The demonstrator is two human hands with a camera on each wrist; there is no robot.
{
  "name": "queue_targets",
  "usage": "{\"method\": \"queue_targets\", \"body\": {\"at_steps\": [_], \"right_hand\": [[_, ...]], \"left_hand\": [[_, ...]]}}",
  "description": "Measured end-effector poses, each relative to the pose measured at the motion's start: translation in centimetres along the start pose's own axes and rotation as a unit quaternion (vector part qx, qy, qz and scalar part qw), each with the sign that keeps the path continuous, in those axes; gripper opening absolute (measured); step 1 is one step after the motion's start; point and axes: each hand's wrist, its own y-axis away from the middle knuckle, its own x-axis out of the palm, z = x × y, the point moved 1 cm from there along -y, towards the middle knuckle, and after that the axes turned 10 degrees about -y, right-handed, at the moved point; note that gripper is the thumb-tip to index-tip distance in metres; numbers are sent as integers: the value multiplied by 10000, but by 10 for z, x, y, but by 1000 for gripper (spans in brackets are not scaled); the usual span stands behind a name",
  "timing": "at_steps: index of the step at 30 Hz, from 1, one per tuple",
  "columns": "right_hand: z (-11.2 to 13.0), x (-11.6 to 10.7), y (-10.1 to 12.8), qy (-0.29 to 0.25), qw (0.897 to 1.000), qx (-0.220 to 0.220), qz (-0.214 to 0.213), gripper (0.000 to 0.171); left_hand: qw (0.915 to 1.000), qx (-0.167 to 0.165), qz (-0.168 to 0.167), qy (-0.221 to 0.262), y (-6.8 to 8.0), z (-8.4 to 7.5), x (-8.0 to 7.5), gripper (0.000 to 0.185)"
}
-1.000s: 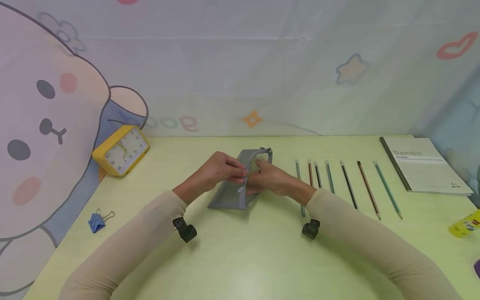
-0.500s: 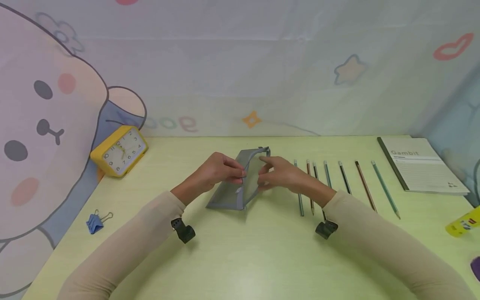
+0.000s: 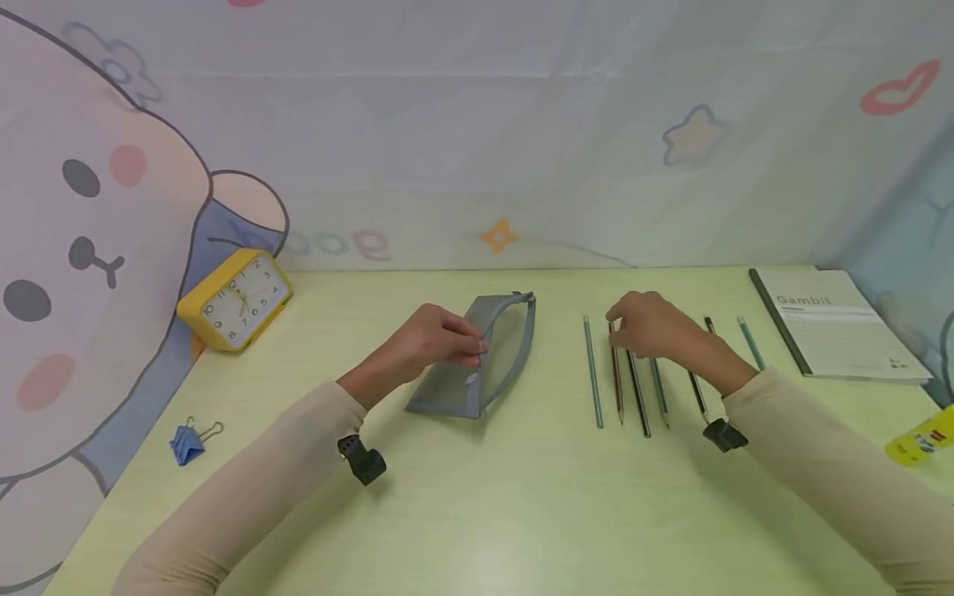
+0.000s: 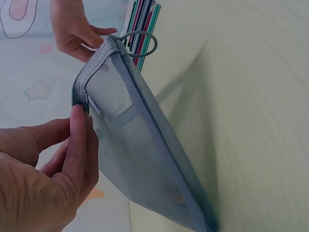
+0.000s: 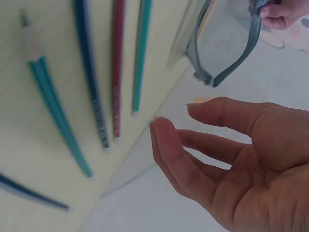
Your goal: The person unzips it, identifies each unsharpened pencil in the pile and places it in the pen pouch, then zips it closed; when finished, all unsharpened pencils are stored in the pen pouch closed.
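A grey mesh pencil pouch [image 3: 477, 372] lies on the yellow-green table [image 3: 484, 513], its zipper mouth gaping. My left hand [image 3: 477, 348] pinches the near rim of that mouth between thumb and fingers [image 4: 79, 140], holding the pouch [image 4: 140, 154] up on its edge. To the right lies a row of several pencils [image 3: 594, 372]. My right hand [image 3: 622, 319] hovers over their far ends with loosely curled fingers and holds nothing. In the right wrist view the right hand [image 5: 176, 117] is apart from the pencils [image 5: 117, 72].
A yellow alarm clock [image 3: 234, 298] stands at the back left and a blue binder clip [image 3: 186, 443] lies near the left edge. A notebook [image 3: 838, 327] lies at the back right, and a yellow item [image 3: 920, 443] sits at the right edge.
My right hand has let go of the pouch and moved right, over the pencils. My left hand still pinches the pouch rim in the same place.
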Motion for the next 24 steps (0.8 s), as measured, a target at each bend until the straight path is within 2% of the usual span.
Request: {"method": "queue_targets", "body": {"at_steps": [5,11,15,18,21,24], "right_hand": [[-17,2,5,43,9990,388,228,49],[-30,18,4,50,9981,565,231,48],[-34,28,2,76,9979,558,306,34],[-31,31,2,145,9976,558,378,5],[-27,32,2,301,9972,592,353,16],[-25,34,0,419,9969,605,293,15]], "left_hand": [[10000,55,-10,-38,-1,0,0,29],[9999,53,2,-149,1,-1,-1,29],[9999,42,6,-135,0,0,-2,29],[9999,44,18,-120,0,0,-3,29],[9999,62,34,-130,0,0,-3,29],[9999,37,37,-109,-1,0,-3,29]]}}
